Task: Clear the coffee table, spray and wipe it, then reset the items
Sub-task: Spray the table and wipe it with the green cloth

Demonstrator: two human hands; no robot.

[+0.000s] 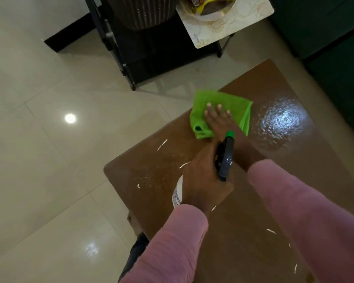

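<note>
We see the left grip (202, 180) curled round the neck of the spray bottle (226, 158). The bottle's dark trigger head rises out of the top of that grip, and its green nozzle tip points away from us. A strip of the bottle's white labelled body shows just to the left of the grip's knuckles.

Beyond the nozzle, the right grip (218, 121) lies flat, with straight, spread fingers (219, 107) pressing down on the green cloth (233, 103). The cloth is folded and spreads out under and around this grip on all sides but the wrist. Its far-left corner reaches the edge of the brown desk (161, 170).

The right forearm, in a pink sleeve (294, 201), crosses behind the bottle's head. To the right of the right grip, close beside the cloth, a wet patch (282, 121) shines on the desk. Pale scratches mark the surface to the left of the left grip.

Well beyond both grips, a black stand (127, 58) on the tiled floor (70, 160) bears a patterned mat (233, 23).
</note>
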